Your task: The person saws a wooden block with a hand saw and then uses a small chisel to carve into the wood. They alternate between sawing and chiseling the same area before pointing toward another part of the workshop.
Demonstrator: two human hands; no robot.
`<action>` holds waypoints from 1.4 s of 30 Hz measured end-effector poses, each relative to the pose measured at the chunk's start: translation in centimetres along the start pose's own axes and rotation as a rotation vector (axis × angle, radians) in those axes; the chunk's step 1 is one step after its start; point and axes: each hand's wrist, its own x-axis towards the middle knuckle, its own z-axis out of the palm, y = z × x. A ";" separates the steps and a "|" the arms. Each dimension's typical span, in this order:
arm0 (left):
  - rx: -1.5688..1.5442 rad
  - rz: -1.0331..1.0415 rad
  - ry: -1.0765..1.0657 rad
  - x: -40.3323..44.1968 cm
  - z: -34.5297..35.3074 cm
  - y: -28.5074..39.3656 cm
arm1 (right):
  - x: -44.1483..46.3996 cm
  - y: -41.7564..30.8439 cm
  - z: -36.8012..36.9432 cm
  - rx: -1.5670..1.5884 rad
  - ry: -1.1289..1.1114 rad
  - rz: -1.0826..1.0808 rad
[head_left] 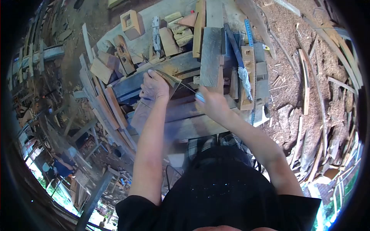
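My left hand (155, 85) is closed on a small, thin piece of wood (172, 81) and presses it at the workbench's dark beam (133, 85). In my right hand (215, 104) is a slim hand tool with a pale blue handle (199, 96), its fingers wrapped round the grip. The narrow dark shaft (187, 87) of the tool points left and meets the edge of the wood piece. Whether it is a file or a blade, I cannot tell. Just beyond my right hand lies a grey plank (211, 57).
Across the bench lie several wood blocks (168, 41), a hollow wooden block (130, 23), a blue ruler (249, 32) and a long wooden piece with slots (248, 77). Planks (109, 106) lean at the left. Wood chips (287, 81) cover the ground. Another person (63, 165) is far left.
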 end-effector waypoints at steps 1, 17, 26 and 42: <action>-0.003 0.006 0.005 0.1 -0.2 0.0 | 0.1 -0.5 1.0 0.017 0.014 -0.001; -0.111 0.062 0.021 -0.3 -0.3 -0.7 | -11.7 1.1 -5.4 0.157 0.033 0.089; -0.043 0.035 0.025 -0.4 -0.4 -0.4 | -7.3 0.8 -4.3 0.158 -0.054 0.144; -0.012 0.009 -0.036 -0.3 -1.0 0.2 | -4.1 -0.1 -3.2 0.309 -0.018 0.137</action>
